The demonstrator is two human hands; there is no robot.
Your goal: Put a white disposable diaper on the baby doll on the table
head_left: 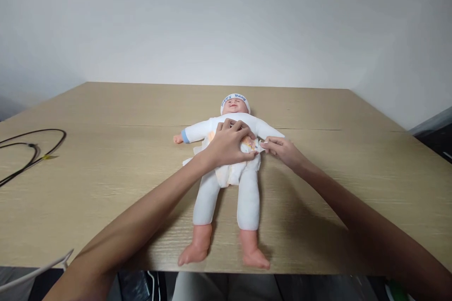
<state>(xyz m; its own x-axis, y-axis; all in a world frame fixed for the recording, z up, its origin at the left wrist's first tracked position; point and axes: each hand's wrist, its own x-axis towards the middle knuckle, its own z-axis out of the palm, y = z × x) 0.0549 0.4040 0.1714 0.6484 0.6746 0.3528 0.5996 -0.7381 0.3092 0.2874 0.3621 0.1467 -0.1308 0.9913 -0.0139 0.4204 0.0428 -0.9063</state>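
A baby doll (247, 197) in a white suit and white cap lies on its back on the wooden table (106, 174), feet toward me. A white diaper (231, 175) is wrapped around its hips. My left hand (229, 143) presses flat on the doll's belly over the diaper's front, fingers spread. At the doll's right side, my right hand (282, 148) pinches the diaper's side tab (262, 146) between fingertips.
A black cable (31, 150) loops on the table's left part. A white wire-like object (35, 273) pokes in at the lower left below the table's front edge. A plain white wall stands behind the table.
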